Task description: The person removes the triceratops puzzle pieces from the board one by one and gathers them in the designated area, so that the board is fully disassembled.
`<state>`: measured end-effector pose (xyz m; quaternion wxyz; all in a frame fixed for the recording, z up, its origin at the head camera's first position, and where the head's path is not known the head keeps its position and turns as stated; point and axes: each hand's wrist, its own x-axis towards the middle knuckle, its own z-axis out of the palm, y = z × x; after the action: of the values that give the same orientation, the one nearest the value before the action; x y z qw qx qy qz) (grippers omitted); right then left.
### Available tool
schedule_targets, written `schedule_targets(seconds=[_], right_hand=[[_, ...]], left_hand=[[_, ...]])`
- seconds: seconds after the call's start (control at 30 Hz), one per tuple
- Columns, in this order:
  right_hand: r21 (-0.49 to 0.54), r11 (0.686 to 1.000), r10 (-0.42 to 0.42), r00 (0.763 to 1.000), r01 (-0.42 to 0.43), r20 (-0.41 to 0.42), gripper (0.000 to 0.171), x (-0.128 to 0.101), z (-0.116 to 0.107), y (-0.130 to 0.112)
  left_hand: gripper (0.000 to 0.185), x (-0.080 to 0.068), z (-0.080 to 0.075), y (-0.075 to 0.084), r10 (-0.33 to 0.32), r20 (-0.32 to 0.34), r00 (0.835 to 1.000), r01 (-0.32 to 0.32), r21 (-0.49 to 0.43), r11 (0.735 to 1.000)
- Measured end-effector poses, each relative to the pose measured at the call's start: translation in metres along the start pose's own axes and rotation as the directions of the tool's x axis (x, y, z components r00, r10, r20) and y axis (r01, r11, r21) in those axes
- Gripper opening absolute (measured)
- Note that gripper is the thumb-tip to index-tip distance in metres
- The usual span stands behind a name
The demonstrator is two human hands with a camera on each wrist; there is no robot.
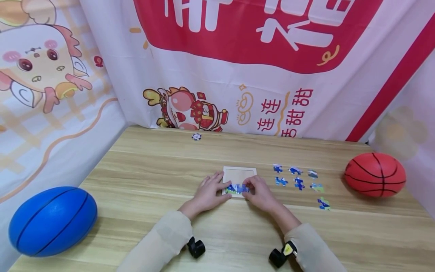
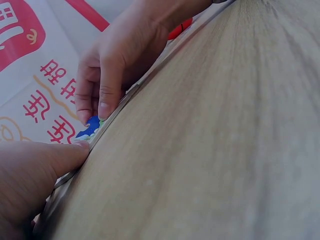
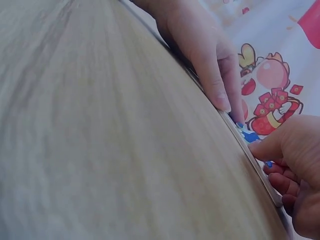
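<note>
A small puzzle tray (image 1: 239,173) with a pale border lies on the wooden table, and joined jigsaw pieces (image 1: 233,189) in blue, white and green fill its near part. My left hand (image 1: 208,192) rests at the tray's left side, thumb by the near border, index fingertip on the pieces. With thumb and fingers, my right hand (image 1: 261,195) pinches a blue jigsaw piece (image 2: 90,127) at the right end of that row. Its fingertips partly hide the piece. In the right wrist view, the left thumb (image 3: 220,100) lies along the tray's edge.
Several loose jigsaw pieces (image 1: 299,183) lie spread right of the tray. Beyond them sits a red ball (image 1: 375,175); a blue ball (image 1: 53,221) is at the table's left. A round chip (image 1: 196,136) lies near the back edge, before a printed cloth (image 1: 251,79).
</note>
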<state>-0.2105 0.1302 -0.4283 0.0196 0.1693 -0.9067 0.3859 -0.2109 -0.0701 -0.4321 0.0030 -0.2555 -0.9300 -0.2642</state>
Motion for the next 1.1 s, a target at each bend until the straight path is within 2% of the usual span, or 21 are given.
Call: schedule_targets(seconds=[0.17,0.3,0.43,0.7,0.9,1.1], right_hand=[[0.044,0.999,0.030,1.000,-0.029,-0.005,0.021,-0.001,0.001,0.001],[0.070,0.995,0.063,0.998,-0.065,0.029,0.027,-0.001,0.000,0.001],[0.077,0.994,0.067,0.996,-0.072,0.064,0.029,-0.002,-0.003,-0.003],[0.073,0.994,0.070,0.994,-0.076,0.080,0.029,-0.001,-0.005,-0.004],[0.152,0.980,0.129,0.992,-0.128,0.007,0.037,-0.002,-0.015,-0.004],[0.198,0.978,0.078,0.995,-0.063,-0.067,0.033,-0.009,-0.043,-0.005]], left_hand=[[0.048,0.000,0.000,0.000,-0.006,0.013,1.000,0.007,-0.006,1.000],[0.048,0.000,-0.001,0.001,-0.009,0.017,1.000,0.010,-0.014,1.000],[0.048,0.000,-0.001,0.001,-0.010,0.014,1.000,0.011,-0.016,1.000],[0.048,-0.002,-0.001,0.000,0.004,0.007,1.000,-0.004,-0.016,1.000],[0.049,-0.002,-0.001,0.000,-0.008,0.015,1.000,0.008,-0.017,1.000],[0.049,-0.001,-0.001,0.001,-0.008,0.011,1.000,0.008,-0.013,1.000]])
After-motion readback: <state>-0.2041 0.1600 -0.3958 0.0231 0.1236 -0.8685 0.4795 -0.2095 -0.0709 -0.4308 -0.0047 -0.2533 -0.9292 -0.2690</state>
